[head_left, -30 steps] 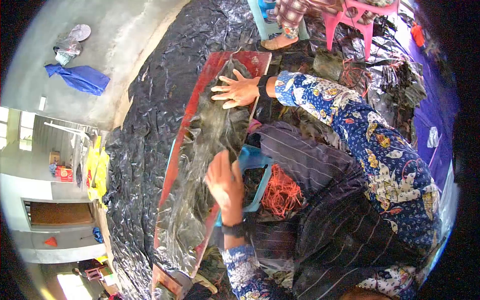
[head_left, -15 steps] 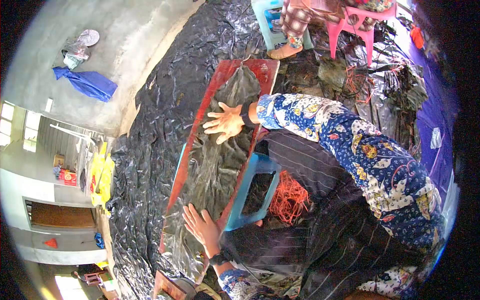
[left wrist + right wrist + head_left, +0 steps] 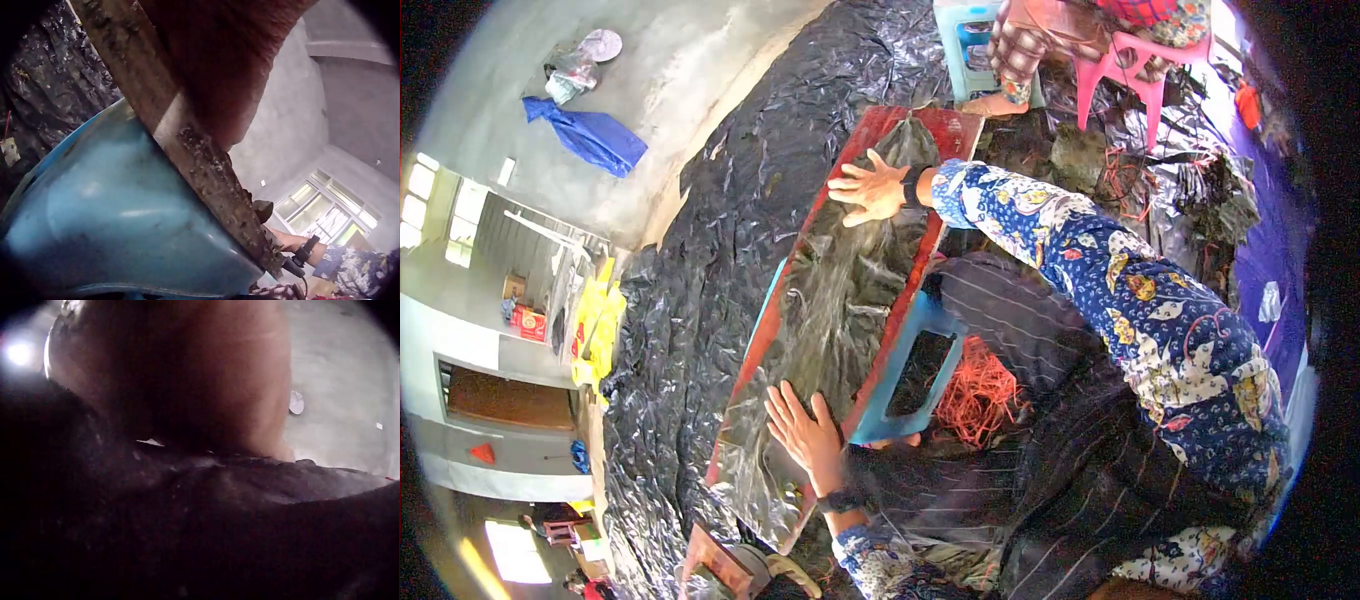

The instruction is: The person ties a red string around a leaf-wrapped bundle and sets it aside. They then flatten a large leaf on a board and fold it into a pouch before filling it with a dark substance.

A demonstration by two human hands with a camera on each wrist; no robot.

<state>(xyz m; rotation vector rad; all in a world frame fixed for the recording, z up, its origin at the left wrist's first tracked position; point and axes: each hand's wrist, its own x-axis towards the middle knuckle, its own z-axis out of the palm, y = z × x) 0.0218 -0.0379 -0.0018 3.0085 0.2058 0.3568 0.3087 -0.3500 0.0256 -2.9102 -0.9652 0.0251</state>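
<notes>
A long red board (image 3: 965,130) carries a thin, dark, wrinkled sheet (image 3: 830,300), narrow at its upper end. My right hand (image 3: 870,190) lies on the sheet towards that end, fingers spread. Over the lower part of the board, my left hand (image 3: 810,440) rests on the sheet with straight fingers. A blue plastic stool (image 3: 930,318) stands under the board. In the left wrist view, my left hand (image 3: 219,69) is beside the board's rough edge (image 3: 200,165), its fingers hidden. The right wrist view shows my right hand (image 3: 200,375) against the dark sheet (image 3: 250,481).
Crumpled black plastic (image 3: 690,350) covers the floor beyond the board. Red strings (image 3: 978,395) lie beside the stool. Another person's foot (image 3: 995,104) is near a pink chair (image 3: 1150,90) at the top. A small wooden piece (image 3: 720,560) stands below the board's lower end.
My left hand has come down from mid-board to the lower part and settled there. My right hand slid down the sheet, then back up towards the narrow end. The head view has shifted a little.
</notes>
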